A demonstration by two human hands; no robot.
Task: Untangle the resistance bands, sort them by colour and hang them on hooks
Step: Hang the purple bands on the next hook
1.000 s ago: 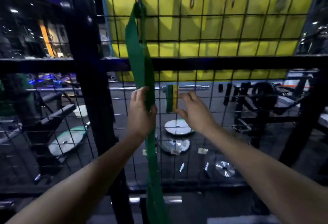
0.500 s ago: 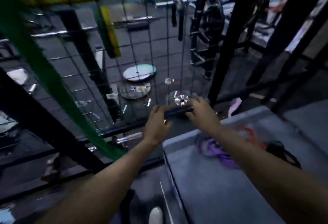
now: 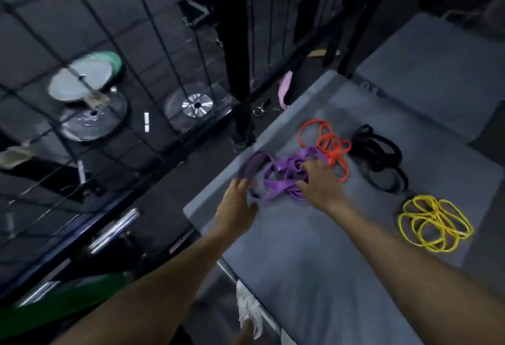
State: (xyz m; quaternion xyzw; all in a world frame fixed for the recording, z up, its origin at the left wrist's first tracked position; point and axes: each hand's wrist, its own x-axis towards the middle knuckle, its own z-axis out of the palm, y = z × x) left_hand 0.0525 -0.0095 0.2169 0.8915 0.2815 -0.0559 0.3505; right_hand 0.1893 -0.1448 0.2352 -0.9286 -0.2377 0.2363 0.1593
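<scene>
My left hand point(image 3: 236, 209) touches the purple bands point(image 3: 284, 174), fingers loosely apart; my right hand point(image 3: 318, 180) presses into the pile, fingers curled, grasp uncertain. Risk: lifting now drags the overlapping orange bands point(image 3: 329, 145) along. The purple heap sits near the mat point(image 3: 314, 262) edge; open room lies nearer me. Yellow bands point(image 3: 434, 223) and black bands point(image 3: 379, 157) lie apart.

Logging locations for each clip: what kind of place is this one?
Most likely a gym. Weight plates lie on the dark floor behind a wire mesh fence, and coloured resistance bands, purple, orange and yellow, sit on a grey padded platform.
</scene>
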